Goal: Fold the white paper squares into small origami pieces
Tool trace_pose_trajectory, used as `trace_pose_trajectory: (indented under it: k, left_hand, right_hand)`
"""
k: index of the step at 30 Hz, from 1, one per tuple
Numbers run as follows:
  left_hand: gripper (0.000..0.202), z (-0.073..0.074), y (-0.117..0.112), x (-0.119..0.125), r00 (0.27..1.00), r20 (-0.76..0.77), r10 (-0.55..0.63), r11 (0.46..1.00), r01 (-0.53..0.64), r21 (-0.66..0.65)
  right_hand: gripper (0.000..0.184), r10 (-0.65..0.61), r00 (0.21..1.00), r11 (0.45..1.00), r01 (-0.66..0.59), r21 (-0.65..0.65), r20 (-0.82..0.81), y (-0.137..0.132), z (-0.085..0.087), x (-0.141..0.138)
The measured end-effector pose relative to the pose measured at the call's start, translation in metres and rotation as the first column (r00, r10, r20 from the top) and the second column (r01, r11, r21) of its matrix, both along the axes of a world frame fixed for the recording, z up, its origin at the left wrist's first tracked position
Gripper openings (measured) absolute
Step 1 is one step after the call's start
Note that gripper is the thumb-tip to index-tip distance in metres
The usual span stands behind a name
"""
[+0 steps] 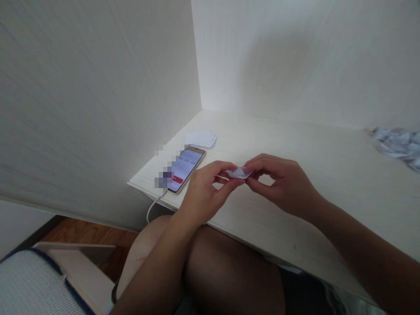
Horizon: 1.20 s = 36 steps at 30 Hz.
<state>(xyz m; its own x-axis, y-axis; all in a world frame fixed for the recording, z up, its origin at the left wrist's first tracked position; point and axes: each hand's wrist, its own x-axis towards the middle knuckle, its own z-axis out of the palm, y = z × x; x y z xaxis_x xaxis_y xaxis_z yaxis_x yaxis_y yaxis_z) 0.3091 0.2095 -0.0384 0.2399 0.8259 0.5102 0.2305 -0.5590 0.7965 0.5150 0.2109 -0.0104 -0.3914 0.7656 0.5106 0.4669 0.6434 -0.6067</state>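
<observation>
A small folded paper boat (239, 173) is held between both hands above the white desk. My left hand (210, 188) pinches its left end, with the thumb below and the fingers behind. On the other side, my right hand (278, 181) grips the right end between thumb and fingertips. The paper's middle peak shows between the fingertips, while both its ends are partly covered. Left of my left hand lies a phone (186, 169) with a running timer on its screen.
Behind the phone sits a small stack of white paper sheets (201, 138). A pile of folded paper pieces (398, 144) lies at the desk's far right. A white cable (153, 205) hangs over the front edge. Walls enclose the desk (315, 144) at left and back.
</observation>
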Motion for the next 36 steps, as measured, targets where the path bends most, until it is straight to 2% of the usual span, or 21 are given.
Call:
trace_pose_trajectory:
  k: [5,8,11,14,19,29,36]
  left_hand:
    - [0.02,0.0003,-0.0017,-0.0011,1.0,0.028,0.004,0.996,-0.007,0.085]
    - [0.021,0.0001,-0.0024,-0.0023,1.0,-0.014,0.0,0.988,0.002,0.153]
    - [0.014,0.0007,-0.0029,-0.0031,0.994,-0.108,-0.024,0.976,0.046,0.211]
    - [0.006,0.0018,-0.0028,-0.0039,0.986,-0.166,-0.016,0.97,0.056,0.236]
    - [0.006,0.0037,-0.0014,-0.0064,0.977,-0.209,0.043,0.953,0.023,0.303]
    - [0.005,0.0046,-0.0018,-0.0048,0.983,-0.166,0.074,0.921,-0.003,0.389]
    - [0.0,0.0054,-0.0056,-0.0052,0.971,-0.173,0.163,0.921,-0.087,0.381]
  right_hand:
    - [0.015,-0.015,0.999,0.979,0.008,0.206,0.032,-0.0043,0.0037,-0.002]
    - [0.015,-0.022,0.997,0.967,0.003,0.254,0.071,-0.0053,0.0044,-0.0009]
    - [0.016,-0.041,0.993,0.958,0.008,0.286,0.11,-0.005,0.0035,0.0002]
    - [0.017,-0.06,0.99,0.954,0.018,0.3,0.131,-0.0051,0.0025,0.0005]
    - [0.017,-0.044,0.993,0.959,0.011,0.284,0.109,-0.0062,0.003,0.0004]
    - [0.014,-0.012,0.996,0.949,-0.015,0.314,0.085,-0.008,-0.0031,-0.0028]
    - [0.014,-0.037,0.996,0.944,0.006,0.331,0.086,-0.0099,-0.003,-0.0038]
